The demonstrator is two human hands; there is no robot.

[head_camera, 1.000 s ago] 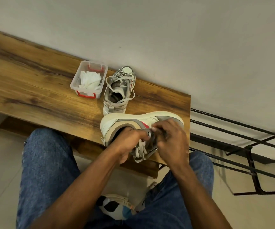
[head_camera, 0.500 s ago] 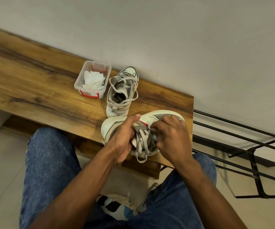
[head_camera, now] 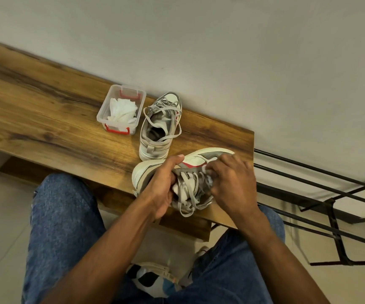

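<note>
Left hand: your left hand [head_camera: 161, 189] grips the near sneaker [head_camera: 195, 159] at its collar, thumb laid over the upper side, fingers curled round the edge.
Right hand: your right hand [head_camera: 232, 185] is curled in at the lace area, fingertips pinching among the laces [head_camera: 190, 195]; exactly which strand you hold is hidden by your fingers.
Near sneaker: it lies tipped on its side at the front edge of the bench [head_camera: 45, 119], heel to your left, toe to your right, opening turned towards you.
Laces: loose grey loops spill between your two hands and hang over the bench edge.
Second sneaker: the other sneaker [head_camera: 155, 141] stands upright just behind, heel close to the near one, toe towards the wall, laces slack across the top.
Box: a clear plastic box [head_camera: 102, 113] with red clips sits just left of that sneaker, with white tissues [head_camera: 122, 110] crumpled inside.
Below: your blue jeans [head_camera: 63, 216] flank the bench on both sides.
Far right: a black metal rack [head_camera: 335, 216] stands beside the bench end.
</note>
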